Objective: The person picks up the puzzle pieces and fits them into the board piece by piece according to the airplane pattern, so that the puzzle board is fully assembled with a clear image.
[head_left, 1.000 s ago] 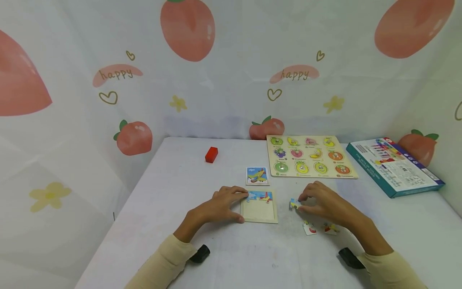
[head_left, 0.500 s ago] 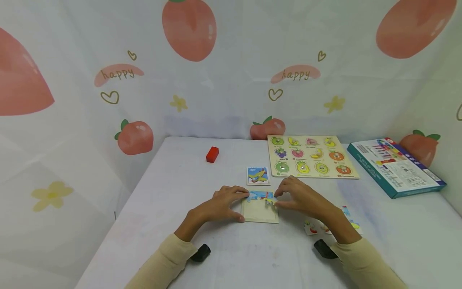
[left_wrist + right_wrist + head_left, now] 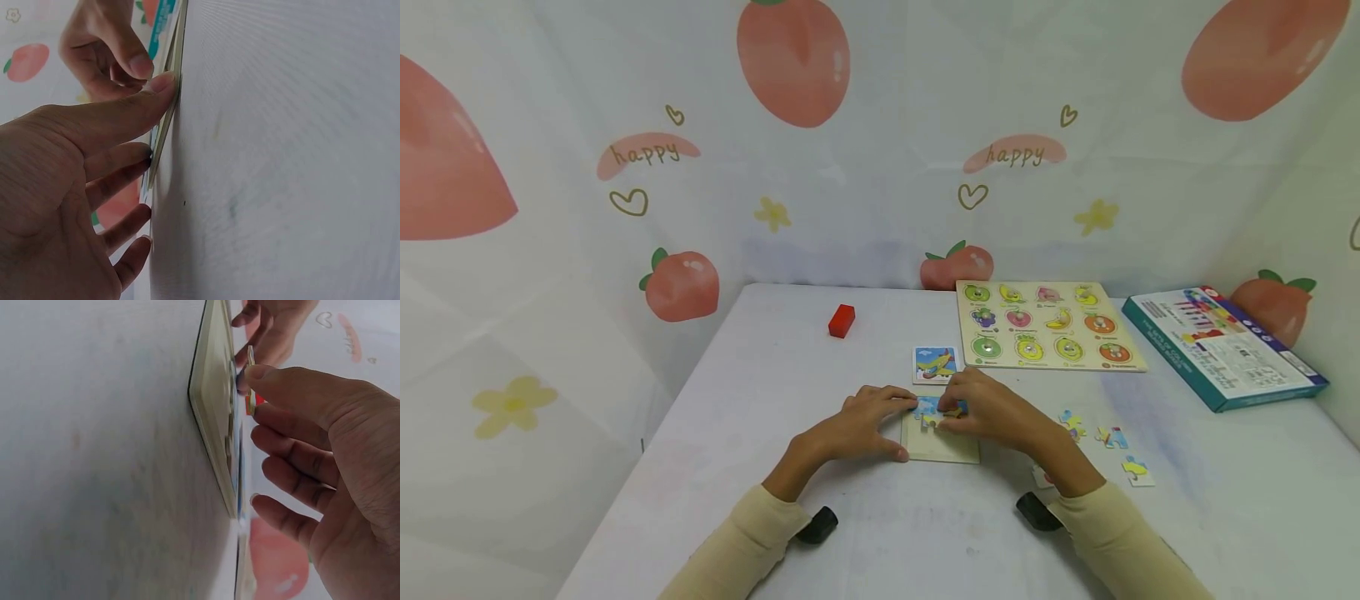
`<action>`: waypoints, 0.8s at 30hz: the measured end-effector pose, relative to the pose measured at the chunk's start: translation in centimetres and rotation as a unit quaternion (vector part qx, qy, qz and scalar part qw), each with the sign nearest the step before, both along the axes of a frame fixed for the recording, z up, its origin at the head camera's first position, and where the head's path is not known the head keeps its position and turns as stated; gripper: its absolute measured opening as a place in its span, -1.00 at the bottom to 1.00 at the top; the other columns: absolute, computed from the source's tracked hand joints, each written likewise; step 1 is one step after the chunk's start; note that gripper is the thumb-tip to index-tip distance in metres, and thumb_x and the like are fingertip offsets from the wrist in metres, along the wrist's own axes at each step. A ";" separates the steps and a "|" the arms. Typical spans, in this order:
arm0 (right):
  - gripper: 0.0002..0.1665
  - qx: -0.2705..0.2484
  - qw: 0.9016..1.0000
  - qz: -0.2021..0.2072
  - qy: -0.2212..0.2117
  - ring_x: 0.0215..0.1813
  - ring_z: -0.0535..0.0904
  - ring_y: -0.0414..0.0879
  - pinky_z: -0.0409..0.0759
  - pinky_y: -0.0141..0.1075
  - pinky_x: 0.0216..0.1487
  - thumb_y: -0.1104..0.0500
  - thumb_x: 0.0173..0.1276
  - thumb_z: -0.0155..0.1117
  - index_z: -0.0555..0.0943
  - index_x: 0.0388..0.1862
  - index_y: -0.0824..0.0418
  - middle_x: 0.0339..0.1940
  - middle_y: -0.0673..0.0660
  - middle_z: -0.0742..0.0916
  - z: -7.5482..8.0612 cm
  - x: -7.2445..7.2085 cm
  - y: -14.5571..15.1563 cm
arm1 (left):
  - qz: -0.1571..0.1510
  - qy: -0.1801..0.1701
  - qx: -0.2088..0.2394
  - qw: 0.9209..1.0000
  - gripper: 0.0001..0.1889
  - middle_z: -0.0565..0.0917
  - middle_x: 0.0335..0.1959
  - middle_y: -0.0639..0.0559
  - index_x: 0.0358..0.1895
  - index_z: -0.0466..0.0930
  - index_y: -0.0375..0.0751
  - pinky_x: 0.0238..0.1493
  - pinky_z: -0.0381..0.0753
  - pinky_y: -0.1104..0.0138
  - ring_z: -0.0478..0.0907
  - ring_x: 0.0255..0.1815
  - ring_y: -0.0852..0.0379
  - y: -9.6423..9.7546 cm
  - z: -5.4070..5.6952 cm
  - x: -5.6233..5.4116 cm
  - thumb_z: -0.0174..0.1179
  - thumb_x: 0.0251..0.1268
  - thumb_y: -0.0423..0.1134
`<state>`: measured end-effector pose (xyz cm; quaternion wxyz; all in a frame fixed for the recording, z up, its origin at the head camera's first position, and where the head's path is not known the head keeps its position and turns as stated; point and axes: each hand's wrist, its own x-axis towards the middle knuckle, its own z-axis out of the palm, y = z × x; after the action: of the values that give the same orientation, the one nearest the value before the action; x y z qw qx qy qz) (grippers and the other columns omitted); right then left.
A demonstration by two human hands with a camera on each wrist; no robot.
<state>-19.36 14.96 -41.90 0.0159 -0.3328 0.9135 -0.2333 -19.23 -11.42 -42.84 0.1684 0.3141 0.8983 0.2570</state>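
Observation:
A shallow wooden puzzle tray point(image 3: 940, 450) lies on the table, with blue-sky pieces point(image 3: 927, 406) along its far side. My left hand point(image 3: 861, 425) holds the tray's left side, thumb near the front corner and index finger near the far corner. In the left wrist view, the thumb point(image 3: 159, 84) presses on the tray's edge. My right hand point(image 3: 992, 408) pinches a small jigsaw piece point(image 3: 929, 421) between thumb and index finger, over the tray close below the sky pieces. In the right wrist view, this jigsaw piece point(image 3: 251, 403) is edge-on, raised above the tray point(image 3: 212, 400).
Several loose jigsaw pieces point(image 3: 1138, 471) lie right of the tray, one partly hidden by my right wrist. Behind the tray is an airplane picture puzzle point(image 3: 935, 365). Farther back are a fruit peg board point(image 3: 1037, 357), a flat box point(image 3: 1225, 346) and a red block point(image 3: 842, 321).
My right hand has carried the jigsaw piece leftward from beside the tray to over it, revealing loose pieces on the right. My left hand stays on the tray.

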 end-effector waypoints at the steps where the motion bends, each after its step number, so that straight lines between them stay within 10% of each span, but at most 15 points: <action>1: -0.81 0.000 1.000 0.001 -0.002 -0.02 0.51 -0.19 0.63 -0.19 0.09 0.04 0.35 0.58 0.83 -0.17 0.10 -0.19 -0.11 0.74 -0.1 0.0 -0.1 | 0.000 0.001 0.001 1.000 -0.20 0.40 0.57 0.12 0.58 0.43 -0.01 0.46 0.22 -0.14 0.22 0.59 -0.13 0.0 0.0 0.0 0.51 0.29 0.01; 24: -0.74 0.016 1.000 0.027 0.004 0.07 0.61 -0.07 0.60 -0.07 0.24 0.02 0.34 0.58 0.83 -0.12 0.15 -0.10 -0.02 0.76 -0.8 -0.4 -2.0 | 0.003 -0.004 0.010 1.000 -0.20 0.42 0.56 0.11 0.57 0.44 -0.04 0.47 0.23 -0.14 0.22 0.59 -0.12 -0.1 0.0 0.0 0.52 0.28 0.02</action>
<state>-19.77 12.95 -42.66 0.0235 -0.3577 0.9081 -0.2166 -19.20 -11.48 -42.80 0.1681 0.3121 0.8960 0.2674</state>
